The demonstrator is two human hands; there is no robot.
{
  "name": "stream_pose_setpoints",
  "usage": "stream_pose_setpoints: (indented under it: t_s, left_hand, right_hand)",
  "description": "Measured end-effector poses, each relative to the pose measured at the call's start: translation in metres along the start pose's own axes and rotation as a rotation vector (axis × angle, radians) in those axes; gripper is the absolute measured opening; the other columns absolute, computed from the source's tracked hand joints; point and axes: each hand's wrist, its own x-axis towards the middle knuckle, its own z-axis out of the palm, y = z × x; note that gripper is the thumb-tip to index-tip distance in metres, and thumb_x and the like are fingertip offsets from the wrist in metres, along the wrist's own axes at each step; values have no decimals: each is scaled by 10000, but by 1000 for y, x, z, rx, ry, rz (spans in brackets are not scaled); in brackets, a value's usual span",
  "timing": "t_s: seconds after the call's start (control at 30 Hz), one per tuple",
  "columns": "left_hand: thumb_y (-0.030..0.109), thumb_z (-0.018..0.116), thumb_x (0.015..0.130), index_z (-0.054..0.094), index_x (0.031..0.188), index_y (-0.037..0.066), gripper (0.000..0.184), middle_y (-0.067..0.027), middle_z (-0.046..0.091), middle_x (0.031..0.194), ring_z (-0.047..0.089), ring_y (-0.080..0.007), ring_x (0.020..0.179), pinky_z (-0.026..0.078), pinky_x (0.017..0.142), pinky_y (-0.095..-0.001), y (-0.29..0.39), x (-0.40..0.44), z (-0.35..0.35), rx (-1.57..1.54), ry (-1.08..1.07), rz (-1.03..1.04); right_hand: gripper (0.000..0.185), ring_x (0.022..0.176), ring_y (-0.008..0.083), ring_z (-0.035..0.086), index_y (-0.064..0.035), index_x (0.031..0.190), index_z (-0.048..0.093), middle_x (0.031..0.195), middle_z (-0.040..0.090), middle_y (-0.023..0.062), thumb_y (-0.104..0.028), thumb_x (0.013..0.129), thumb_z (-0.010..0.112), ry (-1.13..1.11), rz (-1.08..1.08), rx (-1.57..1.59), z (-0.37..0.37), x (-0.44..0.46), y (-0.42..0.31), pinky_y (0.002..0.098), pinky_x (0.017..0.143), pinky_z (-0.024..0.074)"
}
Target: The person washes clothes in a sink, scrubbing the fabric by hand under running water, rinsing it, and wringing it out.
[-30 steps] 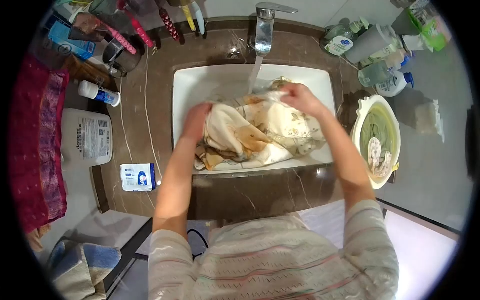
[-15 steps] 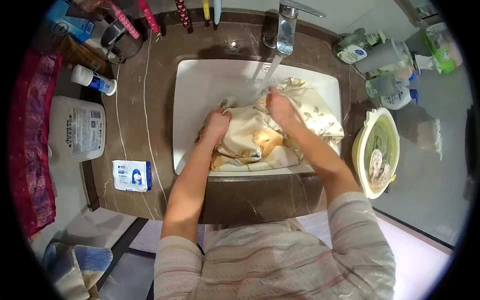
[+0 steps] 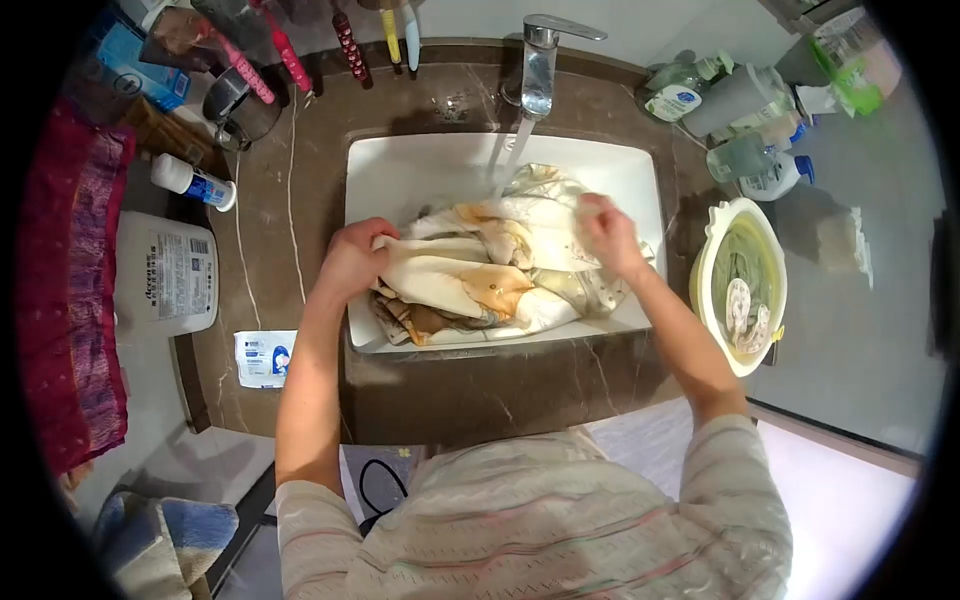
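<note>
A wet cream cloth with brown and green printed motifs lies bunched in the white sink. My left hand is closed on its left end, at the sink's left rim. Over the right part of the cloth, my right hand is curled closed on the fabric and slightly blurred by motion. Water runs from the chrome faucet onto the back of the cloth. Folds hide the cloth's underside and most of the sink floor.
On the brown counter's left lie a white-and-blue packet and a large white jug. Several bottles, including a green soap bottle, stand back right. A pale yellow basin sits right of the sink. Toothbrushes hang behind.
My hands have moved apart: the left went out to the sink's left rim with the cloth's end, the right shifted rightward. The cloth is spread wider. The camera view has shifted slightly.
</note>
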Motion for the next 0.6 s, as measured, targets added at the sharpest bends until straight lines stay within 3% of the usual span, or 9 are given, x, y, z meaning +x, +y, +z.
stream_pose_setpoints:
  t_s: [0.07, 0.1, 0.17, 0.2, 0.33, 0.37, 0.47, 0.5, 0.6]
  left_hand:
    - [25, 529, 721, 618, 999, 57, 293, -130, 576, 1101, 538, -276, 998, 419, 869, -373, 42, 0, -2, 623, 50, 144]
    - [26, 504, 719, 603, 1059, 107, 363, -146, 514, 1186, 447, -357, 1102, 363, 935, -437, 65, 6, 8, 359, 9, 59]
    - [130, 530, 740, 556, 1143, 112, 405, -158, 501, 1198, 430, -364, 1121, 354, 944, -444, 92, 26, 39, 230, -88, 280]
    - [164, 564, 722, 528, 1175, 111, 458, -166, 492, 1204, 436, -356, 1118, 346, 954, -443, 99, 42, 74, 270, -4, 224]
    - [214, 665, 650, 560, 1104, 45, 496, -194, 566, 1076, 541, -316, 986, 414, 888, -410, 65, 65, 153, 435, 109, 32]
    - [201, 664, 645, 579, 1048, 42, 441, -182, 589, 1008, 563, -304, 932, 435, 849, -404, 61, 65, 152, 217, 34, -48]
    - [165, 657, 635, 618, 913, 30, 311, -156, 635, 828, 607, -274, 781, 486, 735, -377, 68, 50, 104, -200, -105, -160]
    - [155, 652, 635, 620, 890, 23, 289, -152, 634, 782, 610, -271, 737, 494, 698, -361, 69, 35, 91, -196, -104, -115]
    - [135, 647, 622, 612, 867, 2, 281, -144, 629, 747, 608, -253, 706, 489, 669, -330, 61, 6, 72, -305, -110, -213]
  right_hand:
    - [275, 652, 196, 606, -35, 1097, 527, 729, 622, 144, -208, 887, 492, 100, 203, -159, -14, -14, -20, 361, 594, 497]
    - [271, 675, 237, 610, -24, 1086, 503, 762, 623, 167, -212, 894, 464, -54, 170, -366, -5, -14, -8, 377, 613, 499]
    - [244, 783, 356, 610, -2, 1074, 415, 894, 614, 230, -173, 903, 382, -163, 116, -679, 37, -13, 30, 437, 707, 492]
    - [265, 852, 377, 601, -9, 1128, 364, 941, 600, 251, -126, 891, 343, -299, 214, -708, 47, -8, 27, 453, 766, 472]
    - [281, 868, 375, 594, -10, 1106, 393, 907, 605, 248, -87, 843, 455, -220, 185, -706, 55, 4, 34, 432, 767, 465]
    - [284, 861, 376, 593, -9, 1094, 410, 888, 609, 245, -80, 830, 485, -209, 166, -704, 55, 6, 35, 426, 760, 465]
    - [278, 765, 312, 601, -1, 1026, 470, 800, 615, 197, -73, 783, 582, -196, -27, -288, 35, 11, 50, 386, 696, 472]
    - [236, 684, 221, 577, 6, 948, 519, 740, 603, 130, -107, 770, 623, -308, 99, -22, 25, 15, 48, 325, 612, 470]
    - [236, 625, 167, 533, 8, 938, 528, 700, 580, 80, -115, 767, 633, -316, 387, 474, 4, 18, 10, 281, 541, 451]
